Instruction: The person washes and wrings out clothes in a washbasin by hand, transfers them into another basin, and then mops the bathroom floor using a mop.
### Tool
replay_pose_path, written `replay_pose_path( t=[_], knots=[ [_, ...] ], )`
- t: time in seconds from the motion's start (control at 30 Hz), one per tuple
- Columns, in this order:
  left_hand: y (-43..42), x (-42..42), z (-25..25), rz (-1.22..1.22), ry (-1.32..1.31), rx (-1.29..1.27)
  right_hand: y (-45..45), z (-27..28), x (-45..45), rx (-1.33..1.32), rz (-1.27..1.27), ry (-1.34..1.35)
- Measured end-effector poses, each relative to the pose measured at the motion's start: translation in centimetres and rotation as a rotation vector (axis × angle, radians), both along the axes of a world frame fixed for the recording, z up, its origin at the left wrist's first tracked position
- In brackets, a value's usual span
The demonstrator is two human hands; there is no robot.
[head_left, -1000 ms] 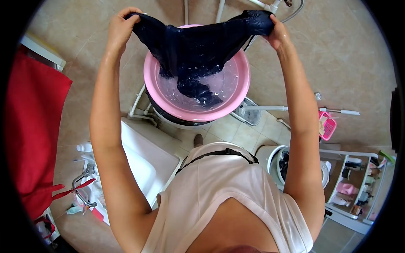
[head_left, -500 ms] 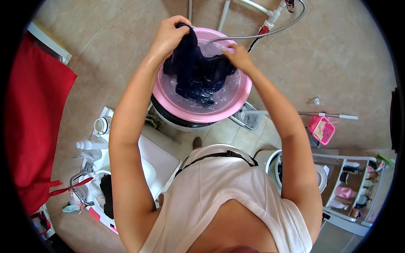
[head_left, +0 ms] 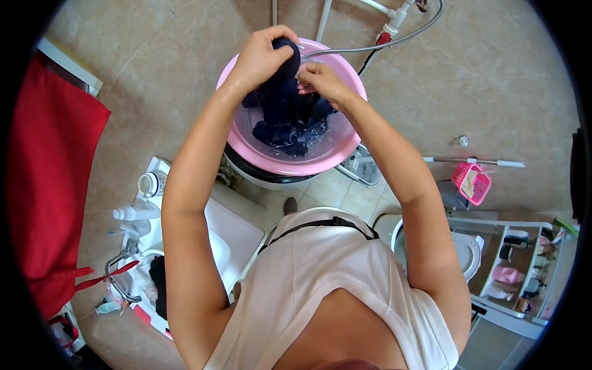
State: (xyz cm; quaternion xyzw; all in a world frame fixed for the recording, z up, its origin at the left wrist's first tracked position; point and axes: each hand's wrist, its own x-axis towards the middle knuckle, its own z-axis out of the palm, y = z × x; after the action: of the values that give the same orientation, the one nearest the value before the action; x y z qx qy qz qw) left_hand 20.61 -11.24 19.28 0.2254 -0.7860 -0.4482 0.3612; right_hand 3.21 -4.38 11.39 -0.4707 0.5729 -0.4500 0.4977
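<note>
A soaked dark navy garment (head_left: pixel 287 102) hangs and lies partly in the water of a pink basin (head_left: pixel 290 168); its exact kind cannot be made out. My left hand (head_left: pixel 262 57), at the basin's far left rim, is closed around a raised, bunched part of the cloth. Close beside it, over the water, my right hand (head_left: pixel 322 83) has its fingers curled and pinched against the garment's upper edge. The lower folds sit in the rippling water.
A grey hose (head_left: pixel 376 47) runs over the basin's far rim from white pipes (head_left: pixel 398 21). To the left are a white sink (head_left: pixel 231 225), bottles (head_left: pixel 137 211) and a red cloth (head_left: pixel 58 185). A pink basket (head_left: pixel 472 184), toilet (head_left: pixel 467 256) and shelf rack (head_left: pixel 515 271) stand right.
My right hand has moved left from the basin's right side to beside my left hand. My left hand has shifted slightly right, still gripping the garment, which is bunched more to the middle.
</note>
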Motion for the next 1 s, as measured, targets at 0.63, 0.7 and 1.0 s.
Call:
replay_pose_path(
  t=[0.63,0.7,1.0],
  knots=[
    [3.1,5.2,-12.4,-0.393,-1.013,-0.114,10.9,6.3,-8.0,-0.474,-0.342,-0.506],
    [2.1,4.2,-12.2,-0.336,-0.976,-0.013,11.4,3.8,-8.3,-0.393,-0.393,-0.417],
    [0.1,-1.5,-19.9,0.183,-1.046,-0.020,11.0,-4.7,-0.3,-0.236,-0.156,0.949]
  ],
)
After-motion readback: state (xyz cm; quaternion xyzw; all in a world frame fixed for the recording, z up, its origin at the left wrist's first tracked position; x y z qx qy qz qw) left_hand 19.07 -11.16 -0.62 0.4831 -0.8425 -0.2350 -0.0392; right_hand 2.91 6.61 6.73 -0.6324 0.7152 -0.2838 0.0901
